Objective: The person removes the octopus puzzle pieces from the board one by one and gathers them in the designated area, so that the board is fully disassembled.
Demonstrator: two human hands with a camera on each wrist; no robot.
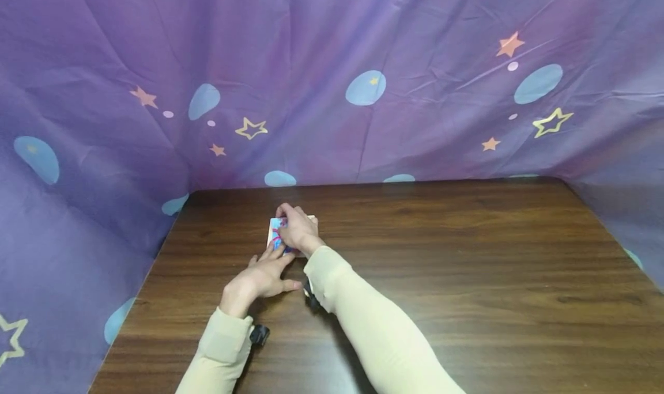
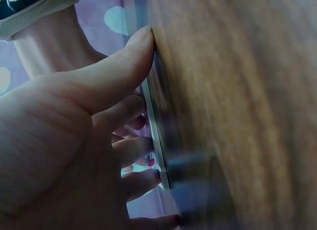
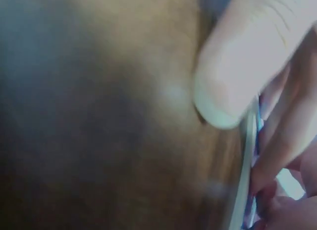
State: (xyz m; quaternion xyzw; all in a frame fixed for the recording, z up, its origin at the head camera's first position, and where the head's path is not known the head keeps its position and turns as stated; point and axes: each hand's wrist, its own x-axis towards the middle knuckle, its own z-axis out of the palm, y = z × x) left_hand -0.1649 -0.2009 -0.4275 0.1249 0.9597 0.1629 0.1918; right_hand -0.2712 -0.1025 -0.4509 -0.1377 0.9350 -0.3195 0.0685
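Observation:
A small flat card or thin board (image 1: 274, 230) lies on the table, with a blue and pink print and pale edges. My left hand (image 1: 261, 277) rests at its near edge, fingers stretched out and fingertips on the print, thumb spread to the right. In the left wrist view, those fingers lie across the board's thin edge (image 2: 157, 141). Bent over the board's upper right part is my right hand (image 1: 300, 227), hiding much of the print. The right wrist view has its fingers against the board's edge (image 3: 241, 190); whether they pinch anything is hidden.
The dark wooden table (image 1: 467, 267) stretches far to the right of the hands. A purple curtain (image 1: 311, 48) with stars and blue ovals hangs behind and beside it. Each cuff carries a small black device (image 1: 259, 334) on the wrist.

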